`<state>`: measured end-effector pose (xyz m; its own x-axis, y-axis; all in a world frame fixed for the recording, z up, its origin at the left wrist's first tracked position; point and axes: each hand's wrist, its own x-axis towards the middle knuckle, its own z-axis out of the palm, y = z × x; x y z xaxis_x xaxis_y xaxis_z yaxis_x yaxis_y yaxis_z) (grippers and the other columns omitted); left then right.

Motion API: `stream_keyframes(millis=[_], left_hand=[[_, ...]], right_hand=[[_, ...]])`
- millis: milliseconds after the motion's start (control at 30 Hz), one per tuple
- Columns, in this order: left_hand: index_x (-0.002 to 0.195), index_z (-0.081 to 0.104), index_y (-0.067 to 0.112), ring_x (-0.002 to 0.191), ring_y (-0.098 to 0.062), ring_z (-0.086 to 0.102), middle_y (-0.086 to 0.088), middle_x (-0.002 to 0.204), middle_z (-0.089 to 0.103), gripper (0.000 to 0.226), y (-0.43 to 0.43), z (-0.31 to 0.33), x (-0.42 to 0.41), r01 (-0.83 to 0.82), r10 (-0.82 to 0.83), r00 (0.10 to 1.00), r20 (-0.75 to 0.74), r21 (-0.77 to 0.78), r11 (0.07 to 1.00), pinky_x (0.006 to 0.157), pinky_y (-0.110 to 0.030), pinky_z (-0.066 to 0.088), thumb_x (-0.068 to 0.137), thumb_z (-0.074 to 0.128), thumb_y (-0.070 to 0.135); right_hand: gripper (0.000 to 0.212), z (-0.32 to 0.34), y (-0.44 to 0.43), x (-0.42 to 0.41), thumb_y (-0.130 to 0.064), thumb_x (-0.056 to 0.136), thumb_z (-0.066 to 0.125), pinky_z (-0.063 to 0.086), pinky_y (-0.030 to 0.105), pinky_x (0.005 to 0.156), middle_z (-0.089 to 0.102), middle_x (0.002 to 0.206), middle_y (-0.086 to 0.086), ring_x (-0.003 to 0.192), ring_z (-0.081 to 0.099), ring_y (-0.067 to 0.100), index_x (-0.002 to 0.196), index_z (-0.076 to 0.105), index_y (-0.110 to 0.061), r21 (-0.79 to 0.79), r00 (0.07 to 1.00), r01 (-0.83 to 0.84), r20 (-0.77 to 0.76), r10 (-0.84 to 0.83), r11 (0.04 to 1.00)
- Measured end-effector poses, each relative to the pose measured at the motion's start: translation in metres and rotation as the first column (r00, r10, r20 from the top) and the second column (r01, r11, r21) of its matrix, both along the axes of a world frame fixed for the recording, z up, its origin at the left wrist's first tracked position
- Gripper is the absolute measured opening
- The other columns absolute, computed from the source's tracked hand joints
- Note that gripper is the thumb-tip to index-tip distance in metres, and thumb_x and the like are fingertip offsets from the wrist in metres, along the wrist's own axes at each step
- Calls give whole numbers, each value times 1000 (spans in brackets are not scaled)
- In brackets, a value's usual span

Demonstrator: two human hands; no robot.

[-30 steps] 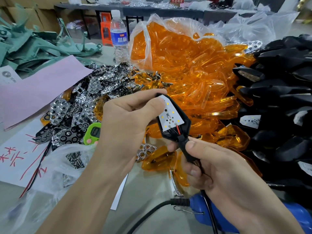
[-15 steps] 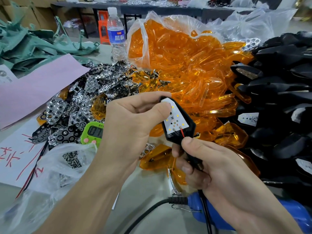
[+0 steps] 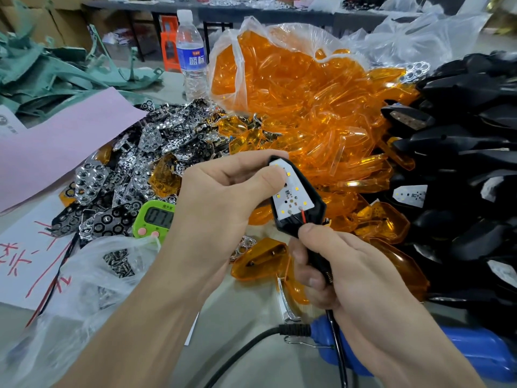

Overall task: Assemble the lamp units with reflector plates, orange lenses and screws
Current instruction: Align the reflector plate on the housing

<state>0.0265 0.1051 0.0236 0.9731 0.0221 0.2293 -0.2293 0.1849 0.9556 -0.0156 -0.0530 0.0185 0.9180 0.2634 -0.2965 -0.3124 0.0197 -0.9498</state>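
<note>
you see glossy translucent orange lenses point(image 3: 307, 113), mirror-shiny chrome reflector plates point(image 3: 92, 182), matt black plastic lamp units point(image 3: 461, 152), crinkled clear bags point(image 3: 92, 275).

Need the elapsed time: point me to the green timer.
Head view, left of centre: the green timer lies between the reflector plates and the screw bag, partly hidden by the left hand.

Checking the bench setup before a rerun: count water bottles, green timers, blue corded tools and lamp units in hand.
water bottle: 1
green timer: 1
blue corded tool: 1
lamp unit, in hand: 1
Total: 4
</note>
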Motion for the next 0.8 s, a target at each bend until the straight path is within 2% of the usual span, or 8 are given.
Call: stream_keyframes(millis=[100,200,367,500,600,667,733,800], left_hand=[[92,85,22,80,-17,76,-7,86,80,16,1,0,0,-8,7,1000,21,29,1000,69,-24,59,82,76,13],[92,85,21,80,-18,75,-8,86,80,19,1,-1,1,-8,7,999,32,30,1000,70,-26,59,80,75,10],[93,84,18,79,-20,75,-10,88,80,22,-2,-3,0,15,-16,999,48,10,1000,70,-28,60,81,75,2],[94,82,16,76,-17,74,-10,88,80,27,-1,-4,1,23,-23,999,45,1,1000,66,-25,58,85,73,-8],[94,84,17,76,-18,75,-8,88,80,23,2,-7,4,24,-24,999,36,5,1000,63,-25,58,78,76,2],[94,85,22,72,-19,76,-6,87,80,23,10,-10,9,-3,3,1000,16,4,1000,57,-27,59,78,77,8],[102,83,27,82,-21,78,-3,95,81,23,23,-14,18,-37,35,999,29,80,996,66,-38,63,80,81,19],[114,79,31,100,-25,76,0,108,80,28,36,-20,27,-56,45,997,58,224,973,86,-54,61,86,81,35]], right_hand=[[45,0,3,-1,-60,75,58,22,26,46,39,54,1,48,27,13,63,58,-17,-50,999,36,32,-34,998],[47,-3,5,-1,-51,90,55,24,22,43,36,53,1,46,27,12,60,55,-15,-79,996,80,47,-77,994],[54,-5,7,-1,-53,84,54,25,19,41,37,54,3,45,28,11,64,50,-2,-92,991,105,87,-97,990],[46,-8,6,-2,-49,86,59,27,18,42,42,58,4,46,33,9,66,56,-7,-98,994,46,107,-35,994],[31,-5,1,-3,-34,91,70,29,22,48,51,63,5,50,37,13,70,61,-13,-89,989,-120,79,128,989],[10,-4,-4,-1,-12,83,64,29,27,51,57,73,9,52,41,15,93,66,-14,-27,976,-208,64,210,978],[38,-5,-9,1,6,88,54,32,28,49,64,77,10,51,45,16,114,64,-18,-38,973,-218,64,220,975],[34,-6,-11,3,9,96,50,32,25,45,67,72,10,47,43,15,116,63,-15,-63,989,-135,54,138,989]])
